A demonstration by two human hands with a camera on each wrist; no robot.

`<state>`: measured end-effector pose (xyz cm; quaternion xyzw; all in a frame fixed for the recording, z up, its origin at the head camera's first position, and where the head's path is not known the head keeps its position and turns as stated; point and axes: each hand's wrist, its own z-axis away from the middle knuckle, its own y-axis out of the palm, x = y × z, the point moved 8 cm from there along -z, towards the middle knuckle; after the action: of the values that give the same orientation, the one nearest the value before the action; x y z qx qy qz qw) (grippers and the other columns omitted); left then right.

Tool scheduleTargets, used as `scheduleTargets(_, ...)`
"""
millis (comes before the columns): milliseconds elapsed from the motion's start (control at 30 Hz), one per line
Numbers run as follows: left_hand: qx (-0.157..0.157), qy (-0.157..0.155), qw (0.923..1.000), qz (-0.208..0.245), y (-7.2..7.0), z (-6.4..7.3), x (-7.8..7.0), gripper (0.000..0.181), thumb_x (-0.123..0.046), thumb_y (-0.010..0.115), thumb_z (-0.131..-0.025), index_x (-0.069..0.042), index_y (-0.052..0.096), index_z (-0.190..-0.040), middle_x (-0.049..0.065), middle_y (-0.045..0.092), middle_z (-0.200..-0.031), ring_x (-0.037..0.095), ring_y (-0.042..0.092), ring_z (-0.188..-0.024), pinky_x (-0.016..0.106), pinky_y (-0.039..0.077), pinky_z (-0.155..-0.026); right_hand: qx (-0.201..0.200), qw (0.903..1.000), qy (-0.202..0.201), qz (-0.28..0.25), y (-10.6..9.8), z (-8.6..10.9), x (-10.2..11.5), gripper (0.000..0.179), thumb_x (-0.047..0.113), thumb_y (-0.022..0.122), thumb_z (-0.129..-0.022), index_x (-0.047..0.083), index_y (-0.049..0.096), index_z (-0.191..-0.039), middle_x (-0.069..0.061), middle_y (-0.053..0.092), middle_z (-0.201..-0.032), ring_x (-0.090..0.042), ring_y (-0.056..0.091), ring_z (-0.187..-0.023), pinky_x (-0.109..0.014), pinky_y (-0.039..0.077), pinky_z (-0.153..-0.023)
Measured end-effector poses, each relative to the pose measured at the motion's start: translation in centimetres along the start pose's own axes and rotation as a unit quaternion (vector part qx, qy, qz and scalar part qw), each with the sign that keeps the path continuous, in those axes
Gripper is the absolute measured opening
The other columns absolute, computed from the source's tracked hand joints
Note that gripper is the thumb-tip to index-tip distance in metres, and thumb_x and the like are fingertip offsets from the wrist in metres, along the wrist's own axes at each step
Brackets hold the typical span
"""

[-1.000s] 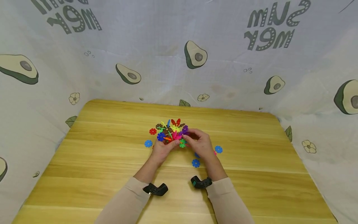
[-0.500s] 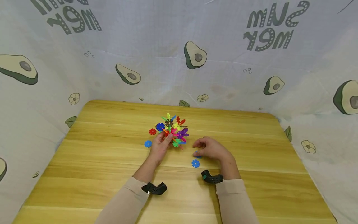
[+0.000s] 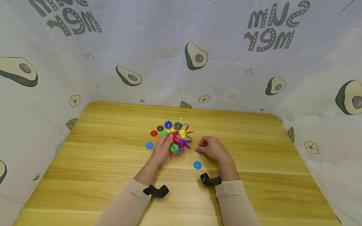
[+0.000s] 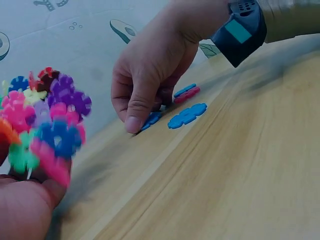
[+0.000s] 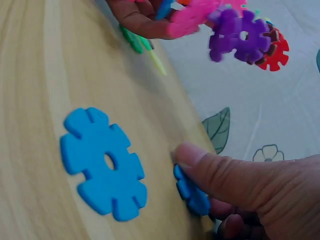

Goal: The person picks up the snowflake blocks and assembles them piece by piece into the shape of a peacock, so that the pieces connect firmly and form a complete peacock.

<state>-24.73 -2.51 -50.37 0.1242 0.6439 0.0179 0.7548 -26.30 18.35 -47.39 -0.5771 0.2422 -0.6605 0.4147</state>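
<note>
My left hand [image 3: 162, 151] grips a many-coloured cluster of interlocking plastic snowflake discs [image 3: 183, 142], its thumb over the near side. Purple, pink, green, yellow and dark blue discs jut out of it. To the right, my right hand [image 3: 215, 150] pinches a blue snowflake disc [image 5: 192, 192] low at the tabletop, with its thumb on the upper face. That disc is mostly covered by the fingers in the head view. Closer to me, a second blue disc [image 3: 197, 165] lies flat on the wood.
Left of the cluster lie a red disc [image 3: 154, 133], a brown disc [image 3: 160, 128] and a light blue disc [image 3: 149, 145]. Beyond the right hand, a pink disc [image 4: 187, 94] and another blue one show in the left wrist view. A printed curtain [image 3: 158, 47] hangs behind the wooden table [image 3: 113, 175].
My right hand has left the cluster and moved right, down to a blue disc, which it now pinches. The left hand has turned the cluster, so different discs face up.
</note>
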Motion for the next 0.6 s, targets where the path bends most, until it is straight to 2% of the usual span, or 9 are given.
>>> scheduleTargets(100,0.028,-0.047,0.9970,0.056,0.7,0.3,0.6,0.068,-0.050,0.043,-0.108,-0.003,0.033,-0.157,0.020,0.029,-0.166,0.046,0.022,-0.154,0.059,0.029,-0.123,-0.014,0.9998,0.014,-0.004,0.1,0.0,-0.2,0.022,0.031,0.078,-0.091,0.012,0.067,-0.091,-0.002,0.066,-0.086,-0.017,0.055,-0.077,-0.029,0.045,-0.070)
scheduleTargets(167,0.024,-0.065,0.9961,0.054,0.9,0.5,0.8,0.076,-0.053,0.045,-0.106,-0.004,0.025,-0.160,0.018,0.016,-0.170,0.046,0.008,-0.157,0.062,0.020,-0.125,-0.031,0.9991,0.018,-0.025,0.0,-0.1,-0.2,0.022,0.031,0.077,-0.092,0.012,0.065,-0.092,-0.003,0.065,-0.086,-0.017,0.054,-0.076,-0.027,0.044,-0.068)
scheduleTargets(233,0.017,-0.073,0.9966,0.036,1.0,0.7,0.9,0.080,-0.056,0.046,-0.105,-0.006,0.023,-0.162,0.017,0.015,-0.171,0.046,0.007,-0.157,0.063,0.017,-0.126,-0.050,0.9957,0.017,-0.077,-0.1,-0.2,-0.2,0.021,0.028,0.074,-0.095,0.010,0.064,-0.096,-0.005,0.064,-0.088,-0.016,0.057,-0.073,-0.025,0.049,-0.066)
scheduleTargets(300,0.013,-0.062,0.9979,-0.010,1.1,0.7,0.9,0.077,-0.059,0.045,-0.104,-0.006,0.034,-0.158,0.017,0.026,-0.168,0.044,0.017,-0.156,0.062,0.019,-0.127,-0.073,0.9858,0.013,-0.151,-0.3,-0.3,-0.2,0.019,0.023,0.072,-0.097,0.007,0.062,-0.101,-0.008,0.063,-0.092,-0.014,0.060,-0.070,-0.024,0.054,-0.064)
scheduleTargets(367,0.014,-0.038,0.9971,-0.064,1.3,0.7,0.7,0.071,-0.059,0.043,-0.104,-0.005,0.046,-0.150,0.017,0.042,-0.160,0.042,0.031,-0.152,0.060,0.026,-0.125,-0.101,0.9643,0.001,-0.244,-0.6,-0.4,-0.2,0.018,0.016,0.069,-0.099,0.003,0.061,-0.107,-0.009,0.063,-0.095,-0.012,0.064,-0.068,-0.023,0.059,-0.064)
scheduleTargets(433,0.026,-0.006,0.9945,-0.101,1.8,0.8,0.4,0.063,-0.054,0.043,-0.107,-0.003,0.056,-0.140,0.018,0.055,-0.148,0.038,0.044,-0.144,0.056,0.034,-0.123,-0.130,0.9350,-0.014,-0.330,-1.0,-0.5,-0.2,0.020,0.011,0.067,-0.099,-0.001,0.060,-0.113,-0.006,0.063,-0.097,-0.010,0.067,-0.070,-0.023,0.061,-0.067)
scheduleTargets(533,0.045,0.027,0.9896,-0.134,2.4,1.0,0.1,0.057,-0.047,0.041,-0.109,0.000,0.061,-0.135,0.020,0.062,-0.140,0.038,0.050,-0.140,0.054,0.039,-0.120,-0.159,0.8929,-0.043,-0.419,-1.5,-0.5,-0.1,0.022,0.007,0.064,-0.100,-0.004,0.059,-0.118,0.001,0.066,-0.094,-0.006,0.069,-0.076,-0.022,0.062,-0.073)
scheduleTargets(600,0.059,0.034,0.9877,-0.140,2.8,1.1,0.1,0.056,-0.045,0.040,-0.110,0.001,0.062,-0.133,0.021,0.063,-0.138,0.038,0.050,-0.140,0.054,0.039,-0.120,-0.164,0.8728,-0.062,-0.455,-1.5,-0.5,0.0,0.019,0.005,0.062,-0.101,-0.002,0.060,-0.118,0.007,0.067,-0.091,-0.006,0.069,-0.078,-0.022,0.061,-0.074)
